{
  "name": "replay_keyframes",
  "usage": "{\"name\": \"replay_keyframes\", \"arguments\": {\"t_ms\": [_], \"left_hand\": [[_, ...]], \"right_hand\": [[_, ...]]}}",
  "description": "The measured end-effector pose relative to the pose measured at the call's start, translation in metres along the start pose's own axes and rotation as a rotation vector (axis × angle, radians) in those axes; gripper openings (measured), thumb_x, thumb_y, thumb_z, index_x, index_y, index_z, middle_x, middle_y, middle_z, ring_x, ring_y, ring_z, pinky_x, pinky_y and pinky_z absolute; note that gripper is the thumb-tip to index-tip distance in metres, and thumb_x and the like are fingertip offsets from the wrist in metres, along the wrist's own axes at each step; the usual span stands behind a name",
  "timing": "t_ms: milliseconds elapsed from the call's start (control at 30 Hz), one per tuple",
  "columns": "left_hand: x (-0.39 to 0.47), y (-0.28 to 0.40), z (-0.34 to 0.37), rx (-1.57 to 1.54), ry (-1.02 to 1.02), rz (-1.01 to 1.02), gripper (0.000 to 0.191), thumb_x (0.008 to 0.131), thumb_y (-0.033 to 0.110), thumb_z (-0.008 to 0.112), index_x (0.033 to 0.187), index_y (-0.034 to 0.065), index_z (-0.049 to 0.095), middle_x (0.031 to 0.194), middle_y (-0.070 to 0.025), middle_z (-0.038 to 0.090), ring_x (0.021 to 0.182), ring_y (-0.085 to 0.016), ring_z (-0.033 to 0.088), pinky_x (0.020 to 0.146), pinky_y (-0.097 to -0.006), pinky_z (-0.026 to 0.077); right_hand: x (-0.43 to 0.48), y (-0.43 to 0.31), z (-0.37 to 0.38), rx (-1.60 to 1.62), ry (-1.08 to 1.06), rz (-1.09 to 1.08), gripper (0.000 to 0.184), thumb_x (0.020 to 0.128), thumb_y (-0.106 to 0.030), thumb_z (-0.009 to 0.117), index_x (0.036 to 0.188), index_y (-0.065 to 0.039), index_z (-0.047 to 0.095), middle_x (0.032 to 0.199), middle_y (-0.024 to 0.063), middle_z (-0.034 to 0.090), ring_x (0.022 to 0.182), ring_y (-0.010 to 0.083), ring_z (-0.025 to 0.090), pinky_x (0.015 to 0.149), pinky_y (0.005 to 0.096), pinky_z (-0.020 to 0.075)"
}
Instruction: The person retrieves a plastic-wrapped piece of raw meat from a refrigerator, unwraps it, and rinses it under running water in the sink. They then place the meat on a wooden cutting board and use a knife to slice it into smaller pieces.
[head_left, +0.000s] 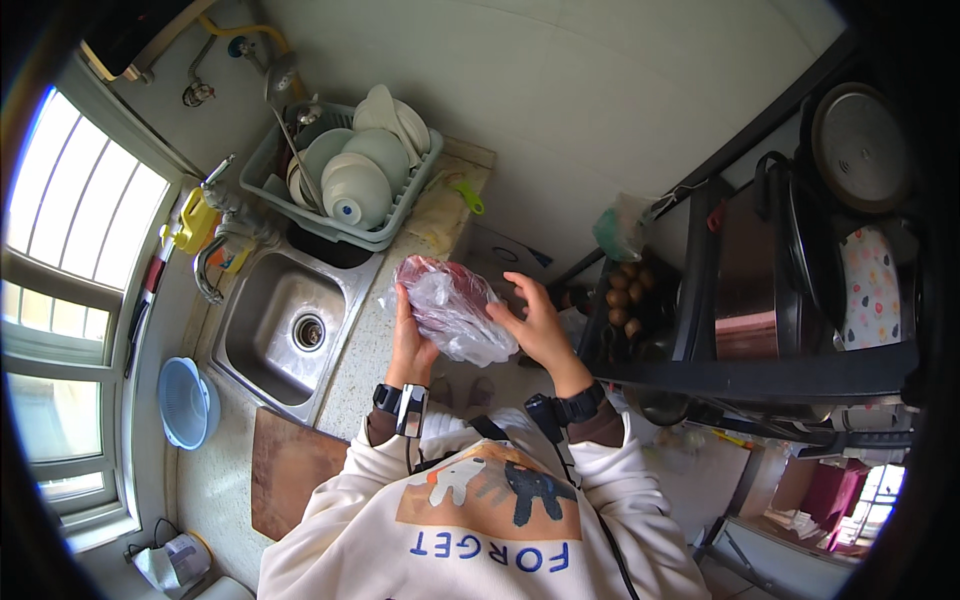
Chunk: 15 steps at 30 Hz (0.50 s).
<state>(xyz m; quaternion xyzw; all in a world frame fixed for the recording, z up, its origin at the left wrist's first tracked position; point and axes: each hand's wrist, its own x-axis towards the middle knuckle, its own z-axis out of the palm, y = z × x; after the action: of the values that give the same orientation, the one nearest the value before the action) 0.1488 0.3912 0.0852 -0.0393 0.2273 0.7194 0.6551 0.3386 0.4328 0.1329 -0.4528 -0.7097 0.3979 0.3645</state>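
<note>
A clear plastic bag (457, 311) with a dark red lump in it, which looks like raw meat, is held up in front of my body, past the counter's edge. My left hand (411, 337) grips the bag from its left side, thumb up along the wrapping. On the other side my right hand (536, 319) has its fingers spread, with the thumb at the bag's edge; whether it bears any weight cannot be told. The film is crumpled and hides the lump's lower part.
Left of the bag is a steel sink (281, 330) with a faucet (210, 262). A dish rack (390, 225) of bowls and plates stands behind it. A wooden cutting board (289, 472) and a blue basin (187, 405) lie nearer. A black shelf (750, 375) holds eggs (626, 292) and pans at right.
</note>
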Motion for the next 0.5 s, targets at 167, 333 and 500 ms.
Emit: {"name": "replay_keyframes", "arguments": {"t_ms": [167, 333, 500], "left_hand": [[0.0, 0.007, -0.008, 0.004, -0.001, -0.097, 0.052, 0.096, 0.051, 0.048, 0.125, 0.008, 0.056, 0.121, -0.0103, 0.062, 0.11, -0.026, 0.059, 0.098, -0.0436, 0.046], [0.01, 0.004, -0.06, 0.035, 0.006, -0.122, 0.053, 0.094, 0.052, 0.051, 0.12, 0.0063, 0.058, 0.115, -0.0084, 0.064, 0.101, -0.024, 0.062, 0.091, -0.0408, 0.049], [0.004, 0.008, -0.059, -0.008, -0.014, -0.223, 0.051, 0.093, 0.052, 0.052, 0.113, 0.0063, 0.061, 0.108, -0.0086, 0.066, 0.094, -0.022, 0.063, 0.086, -0.0407, 0.052]], "right_hand": [[0.004, 0.025, 0.015, 0.209, -0.11, 0.337, 0.032, 0.088, -0.017, 0.069, 0.113, 0.002, 0.059, 0.095, 0.0061, 0.066, 0.085, 0.0083, 0.058, 0.071, 0.0237, 0.048], [0.006, 0.022, 0.027, 0.876, 0.066, 0.375, 0.012, 0.097, -0.016, 0.057, 0.094, -0.006, 0.062, 0.082, -0.0041, 0.059, 0.074, 0.0038, 0.052, 0.069, 0.02, 0.0433], [0.01, 0.012, 0.035, 1.264, 0.141, 0.575, 0.012, 0.094, -0.018, 0.061, 0.097, -0.007, 0.063, 0.086, -0.0002, 0.064, 0.078, 0.0088, 0.06, 0.072, 0.0236, 0.0486]]}}
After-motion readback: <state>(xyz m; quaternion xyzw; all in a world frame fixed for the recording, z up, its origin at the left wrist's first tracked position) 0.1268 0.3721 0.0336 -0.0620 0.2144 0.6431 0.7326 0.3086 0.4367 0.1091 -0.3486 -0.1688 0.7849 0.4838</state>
